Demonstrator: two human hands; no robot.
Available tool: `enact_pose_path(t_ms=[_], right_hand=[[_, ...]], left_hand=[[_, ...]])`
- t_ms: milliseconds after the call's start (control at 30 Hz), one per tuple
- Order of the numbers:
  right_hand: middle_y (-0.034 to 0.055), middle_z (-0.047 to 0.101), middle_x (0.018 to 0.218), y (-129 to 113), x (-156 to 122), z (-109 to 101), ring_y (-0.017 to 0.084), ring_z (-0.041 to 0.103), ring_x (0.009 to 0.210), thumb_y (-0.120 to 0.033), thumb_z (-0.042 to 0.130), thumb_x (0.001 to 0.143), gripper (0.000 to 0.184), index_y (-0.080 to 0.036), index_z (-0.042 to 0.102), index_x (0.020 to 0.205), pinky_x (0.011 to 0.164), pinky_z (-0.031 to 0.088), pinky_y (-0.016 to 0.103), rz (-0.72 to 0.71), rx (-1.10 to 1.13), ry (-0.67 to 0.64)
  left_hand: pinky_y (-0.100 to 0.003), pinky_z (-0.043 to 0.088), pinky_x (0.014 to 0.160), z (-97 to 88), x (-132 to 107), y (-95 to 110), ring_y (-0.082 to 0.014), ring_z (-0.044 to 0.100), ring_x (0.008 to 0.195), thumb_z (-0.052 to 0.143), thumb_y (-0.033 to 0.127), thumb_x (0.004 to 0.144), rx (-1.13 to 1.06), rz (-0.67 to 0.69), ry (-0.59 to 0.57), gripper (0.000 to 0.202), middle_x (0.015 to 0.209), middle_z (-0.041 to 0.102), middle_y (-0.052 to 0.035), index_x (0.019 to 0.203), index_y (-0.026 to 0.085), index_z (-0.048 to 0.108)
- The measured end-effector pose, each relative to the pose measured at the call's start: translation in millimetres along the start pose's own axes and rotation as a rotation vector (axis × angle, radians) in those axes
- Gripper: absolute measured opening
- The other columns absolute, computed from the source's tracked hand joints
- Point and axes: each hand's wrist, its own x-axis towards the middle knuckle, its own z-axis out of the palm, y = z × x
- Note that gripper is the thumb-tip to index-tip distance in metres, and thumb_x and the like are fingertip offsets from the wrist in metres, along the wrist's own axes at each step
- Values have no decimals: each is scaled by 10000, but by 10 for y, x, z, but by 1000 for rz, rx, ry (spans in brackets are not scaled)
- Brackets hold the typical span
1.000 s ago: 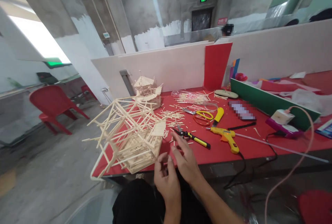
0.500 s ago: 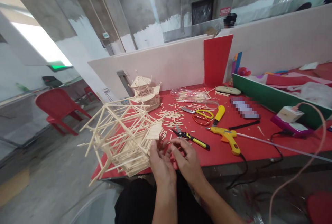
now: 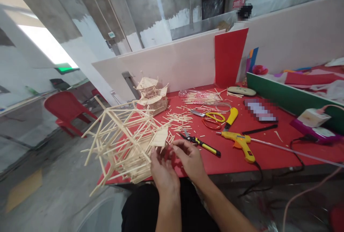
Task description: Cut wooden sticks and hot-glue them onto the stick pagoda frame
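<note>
A model frame of pale wooden sticks stands at the table's left front corner. At its right side is a small roof-like panel of sticks laid side by side. My left hand is closed at the panel's lower edge, thumb in front and fingers curled behind. Just to the right, my right hand has thumb and forefinger pinched close to the left fingertips; anything between them is too small to make out. Behind the frame stands a smaller finished-looking stick pavilion.
Cut sticks lie scattered on the red table. Yellow-black cutters, scissors, a yellow-handled knife and a yellow glue gun with a cord lie to the right. A green-sided box stands farther right.
My hands have shifted slightly left and the left thumb has moved along the panel's lower edge. The view has turned a little, and the tools have stayed in place.
</note>
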Motion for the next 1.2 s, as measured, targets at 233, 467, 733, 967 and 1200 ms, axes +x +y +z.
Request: enact_pose_path(t_ms=[233,467,733,967,1200], right_hand=[[28,703,836,3,-91,-54,141,570,641,-410,656,758,238,-205,667,880,519,455,235,72,-57,27],[20,690,824,-26,-191,-41,147,594,713,-355,629,799,176,-202,677,871,626,472,249,34,-109,-34],[27,676,885,-58,-273,-136,161,609,765,-354,590,843,183,-216,672,930,667,489,269,-37,-227,-42],[27,693,862,-72,-279,-101,167,631,787,-343,634,800,163,-213,672,890,677,495,273,-42,-195,-51],[-5,654,618,-176,-162,90,119,548,565,-407,693,720,222,-185,681,724,569,432,240,151,-27,-86]], left_hand=[[-254,510,675,-46,-36,105,-146,651,757,639,286,788,9,69,62,112,759,645,3,831,183,652],[-250,492,640,-142,-54,112,-149,657,730,670,307,754,45,65,47,150,757,669,-2,836,184,652],[-274,499,639,-152,-76,109,-158,653,754,672,319,750,58,31,24,159,815,683,-6,848,195,657],[-263,495,637,-126,-105,119,-154,657,755,676,302,744,33,-15,8,154,829,686,-23,838,182,654],[-249,483,617,-110,-87,154,-144,655,671,693,284,719,38,15,27,153,726,679,-2,797,170,628]])
